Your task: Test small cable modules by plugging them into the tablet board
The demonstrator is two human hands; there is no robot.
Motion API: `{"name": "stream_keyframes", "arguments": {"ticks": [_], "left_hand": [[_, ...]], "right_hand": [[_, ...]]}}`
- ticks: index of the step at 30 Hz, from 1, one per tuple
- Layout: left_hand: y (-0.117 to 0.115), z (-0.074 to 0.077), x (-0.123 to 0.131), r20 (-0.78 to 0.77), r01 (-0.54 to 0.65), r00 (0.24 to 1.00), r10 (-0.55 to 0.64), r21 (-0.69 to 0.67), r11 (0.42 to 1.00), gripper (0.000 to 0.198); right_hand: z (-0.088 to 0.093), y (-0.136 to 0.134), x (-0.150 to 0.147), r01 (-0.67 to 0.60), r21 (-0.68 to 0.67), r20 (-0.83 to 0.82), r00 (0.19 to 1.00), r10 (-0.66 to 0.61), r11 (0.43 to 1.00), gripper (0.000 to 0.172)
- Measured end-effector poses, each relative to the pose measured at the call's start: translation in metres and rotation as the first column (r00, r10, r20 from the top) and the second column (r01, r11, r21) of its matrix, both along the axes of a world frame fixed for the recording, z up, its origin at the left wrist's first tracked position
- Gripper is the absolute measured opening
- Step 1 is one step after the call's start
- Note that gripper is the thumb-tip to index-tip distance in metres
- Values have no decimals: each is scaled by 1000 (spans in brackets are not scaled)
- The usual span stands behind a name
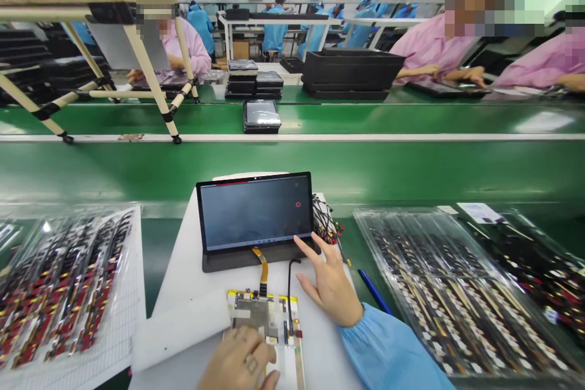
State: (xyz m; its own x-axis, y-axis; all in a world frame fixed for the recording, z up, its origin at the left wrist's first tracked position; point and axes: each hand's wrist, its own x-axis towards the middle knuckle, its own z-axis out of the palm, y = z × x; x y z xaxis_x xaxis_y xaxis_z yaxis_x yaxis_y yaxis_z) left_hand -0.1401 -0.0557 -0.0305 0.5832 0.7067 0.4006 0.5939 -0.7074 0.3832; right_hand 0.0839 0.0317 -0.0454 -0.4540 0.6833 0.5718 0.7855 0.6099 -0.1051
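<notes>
A tablet (256, 213) with a lit grey screen and a red round icon stands tilted on a dark stand (256, 262). My right hand (331, 286) has its fingers spread, a fingertip at the screen's lower right edge. Below it lies an opened device with a bare circuit board (251, 314), joined to the tablet by an orange flat ribbon cable (264, 268). A black cable (289, 292) runs down onto the board. My left hand (242, 356) rests over the board's lower part with curled fingers. Its fingertips are partly hidden, and I cannot tell what they hold.
Trays of small flex parts lie left (77, 292) and right (439, 292). Nearby are a blue pen (375, 289), bundled thin cables (325, 219) and white foam (183, 329). Across the green bench stand stacked devices (262, 116), black bins (350, 73) and a pipe rack (150, 73). Co-workers sit beyond.
</notes>
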Motion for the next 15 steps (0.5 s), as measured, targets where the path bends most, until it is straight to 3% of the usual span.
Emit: {"name": "stream_keyframes", "arguments": {"ticks": [6,10,15], "left_hand": [[0,-13,20,-108,-119,988,113,-46,992,13],[0,-2,22,-149,-198,971,187,-59,978,15],[2,9,36,-169,-251,955,246,-8,968,16]], "right_hand": [[1,-1,-3,-45,-1,56,997,45,999,49],[7,0,-7,-77,22,59,995,76,997,48],[12,-4,-5,-24,59,-105,994,30,998,41]]}}
